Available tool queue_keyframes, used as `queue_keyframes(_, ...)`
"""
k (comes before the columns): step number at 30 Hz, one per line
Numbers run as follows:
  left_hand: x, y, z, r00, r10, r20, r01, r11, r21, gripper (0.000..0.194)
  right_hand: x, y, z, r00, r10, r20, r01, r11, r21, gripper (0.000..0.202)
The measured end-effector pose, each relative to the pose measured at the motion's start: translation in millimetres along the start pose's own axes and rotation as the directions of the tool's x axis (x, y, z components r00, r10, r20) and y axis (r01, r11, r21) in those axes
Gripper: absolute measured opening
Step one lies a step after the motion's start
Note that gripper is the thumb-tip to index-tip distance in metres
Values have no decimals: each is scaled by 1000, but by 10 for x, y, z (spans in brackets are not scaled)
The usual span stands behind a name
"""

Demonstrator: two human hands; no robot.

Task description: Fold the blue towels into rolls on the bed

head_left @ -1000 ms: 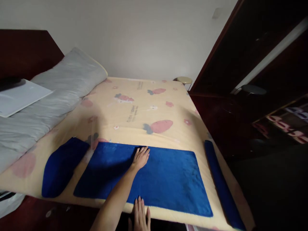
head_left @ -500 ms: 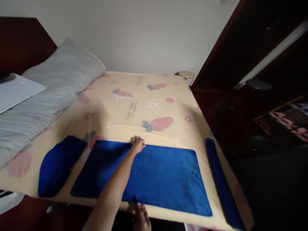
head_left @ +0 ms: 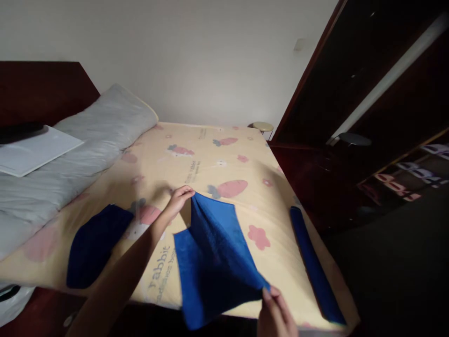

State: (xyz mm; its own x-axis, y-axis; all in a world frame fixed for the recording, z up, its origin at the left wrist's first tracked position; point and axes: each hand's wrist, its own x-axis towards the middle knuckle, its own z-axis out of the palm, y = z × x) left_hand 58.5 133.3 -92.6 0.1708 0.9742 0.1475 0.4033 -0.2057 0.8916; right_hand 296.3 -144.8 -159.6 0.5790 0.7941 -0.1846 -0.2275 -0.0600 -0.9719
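A blue towel [head_left: 217, 248] hangs partly lifted over the front of the bed, stretched between my two hands. My left hand [head_left: 180, 196] pinches its far edge near the middle. At the lower right, my right hand [head_left: 277, 311] grips another edge close to the bed's front. The cloth sags in a fold between them, and one corner drops past the mattress edge. To the left lies a folded dark blue cloth [head_left: 96, 248], flat on the sheet. A rolled blue cloth [head_left: 314, 264] rests along the bed's right side.
The bed [head_left: 245, 187] has a cream sheet printed with carrots and flowers. Grey bedding [head_left: 105, 126] with a white board-like item [head_left: 38, 150] on it lies at the left. Beyond the bed stands a round stool [head_left: 263, 126]. Shoes [head_left: 396, 187] sit at the far right.
The towel lay spread flat; now it is raised and folding between my hands. My left hand shifted left with its far edge, while my right hand moved right and took hold of it.
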Motion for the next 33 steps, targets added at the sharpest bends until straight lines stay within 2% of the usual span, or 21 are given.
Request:
queue_keyframes(3, -291, 398, -496, 998, -3, -70, -16, 964, -264, 25, 313, -607, 23, 987, -163, -8, 163, 986, 31, 34)
queue_keyframes(7, -672, 874, -963, 993, -37, -109, -1, 944, -330, 38, 629, -1323, 193, 925, -380, 4, 378, 920, 107, 38)
queue_keyframes(10, -884, 1144, -1170, 987, -37, -157, -17, 943, -332, 41, 836, -1711, 275, 891, -444, 94, 428, 892, 147, 43)
queue_keyframes(13, -1030, 1311, -1298, 981, -37, -192, -27, 947, -321, 36, 990, -1999, 296, 864, -441, 244, 421, 898, 129, 59)
queue_keyframes(16, -1116, 1392, -1381, 979, -47, -196, -15, 952, -304, 36, 1061, -2201, 285, 825, -410, 388, 426, 904, 48, 52)
queue_keyframes(19, -1152, 1403, -1425, 986, -73, -153, 22, 951, -309, 40, 1070, -2302, 274, 791, -389, 471, 432, 902, 20, 40)
queue_keyframes(21, -1135, 1353, -1434, 990, -85, -116, 46, 952, -304, 43, 1085, -2308, 281, 785, -381, 489, 433, 902, 8, 38)
queue_keyframes(23, -1070, 1237, -1436, 991, -60, -118, 29, 969, -246, 45, 1139, -2264, 307, 772, -404, 490, 480, 877, -33, 39)
queue_keyframes(25, -947, 1053, -1432, 989, 7, -144, -25, 992, -121, 40, 1240, -2181, 362, 747, -436, 502, 558, 821, -116, 43)
queue_keyframes(27, -770, 830, -1416, 986, 79, -147, -75, 997, 28, 32, 1371, -2082, 448, 722, -441, 533, 631, 735, -247, 50)
queue_keyframes(30, -452, 531, -1348, 981, 126, -150, -100, 980, 170, 31, 1574, -1966, 627, 703, -418, 576, 703, 533, -471, 53)
queue_keyframes(33, -175, 406, -1261, 967, 148, -208, -101, 970, 220, 40, 1738, -1946, 800, 702, -432, 566, 710, 361, -605, 51)
